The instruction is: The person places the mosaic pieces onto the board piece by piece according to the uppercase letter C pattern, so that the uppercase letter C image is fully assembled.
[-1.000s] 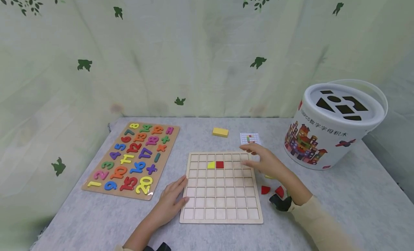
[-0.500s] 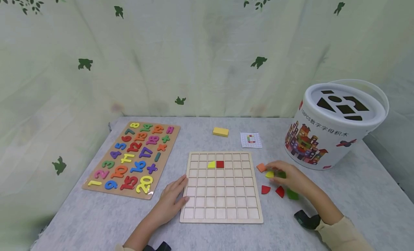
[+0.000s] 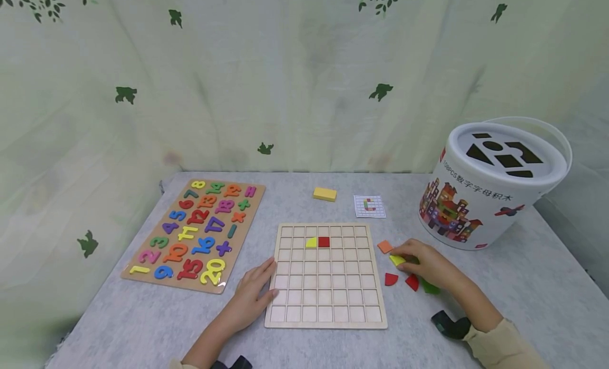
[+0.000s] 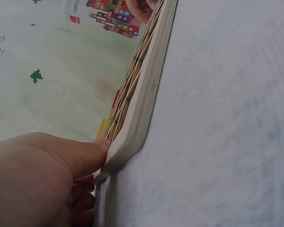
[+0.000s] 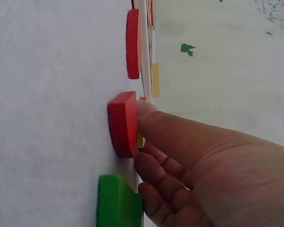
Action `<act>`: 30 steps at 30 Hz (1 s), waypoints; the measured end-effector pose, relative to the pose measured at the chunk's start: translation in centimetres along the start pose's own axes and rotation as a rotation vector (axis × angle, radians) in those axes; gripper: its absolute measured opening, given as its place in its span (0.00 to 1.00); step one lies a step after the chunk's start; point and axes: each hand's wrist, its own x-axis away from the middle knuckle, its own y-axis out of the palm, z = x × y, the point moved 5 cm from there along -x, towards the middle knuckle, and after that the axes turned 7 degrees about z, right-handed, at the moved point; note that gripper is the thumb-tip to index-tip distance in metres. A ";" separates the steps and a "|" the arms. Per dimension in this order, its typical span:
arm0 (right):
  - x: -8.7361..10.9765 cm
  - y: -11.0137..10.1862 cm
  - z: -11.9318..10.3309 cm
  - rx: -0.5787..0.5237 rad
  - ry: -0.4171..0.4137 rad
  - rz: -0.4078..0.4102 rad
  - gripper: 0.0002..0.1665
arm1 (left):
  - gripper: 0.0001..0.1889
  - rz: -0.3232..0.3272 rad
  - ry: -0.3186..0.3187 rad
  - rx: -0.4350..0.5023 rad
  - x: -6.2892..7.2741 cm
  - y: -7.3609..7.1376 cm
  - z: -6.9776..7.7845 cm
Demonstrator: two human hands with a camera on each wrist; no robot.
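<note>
My right hand (image 3: 425, 262) is among loose coloured blocks right of the wooden grid board (image 3: 325, 325), pinching a small yellow block (image 3: 397, 260) between thumb and fingers. In the right wrist view most of that block is hidden behind the thumb. An orange square block (image 3: 384, 246), two red quarter-round blocks (image 3: 391, 279) and a green block (image 3: 430, 287) lie around this hand. Along the board's left edge rests my left hand (image 3: 249, 297), fingers extended and thumb touching the rim. A yellow quarter-round block (image 3: 311, 242) and a red square block (image 3: 323, 242) sit side by side in upper cells.
A number puzzle board (image 3: 190, 237) lies at the left. Behind the grid are a yellow rectangular block (image 3: 324, 194) and a small printed pattern card (image 3: 369, 206). At the back right stands a large white bucket (image 3: 490, 189) with shaped holes in its lid.
My right hand has moved from the grid's upper right corner out and down to the loose blocks, where it has taken hold of the yellow one. My left hand stays in place.
</note>
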 end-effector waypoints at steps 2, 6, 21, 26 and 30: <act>0.0 0.0 -0.1 0.007 0.003 0.007 0.17 | 0.31 0.001 0.000 -0.002 0.0 0.0 0.0; -0.3 -0.1 -0.4 0.027 0.010 0.023 0.17 | 0.31 0.000 -0.007 -0.007 0.0 0.0 0.0; -3.9 -0.1 -7.4 -0.079 -0.226 0.233 0.18 | 0.31 -0.006 0.003 0.001 0.0 0.0 0.0; -5.7 0.9 -9.4 -0.109 -0.252 0.239 0.17 | 0.31 -0.004 0.002 -0.002 -0.1 0.0 -0.1; -6.8 2.2 -10.0 -0.156 -0.225 0.218 0.17 | 0.31 -0.005 0.000 -0.009 -0.1 0.0 -0.1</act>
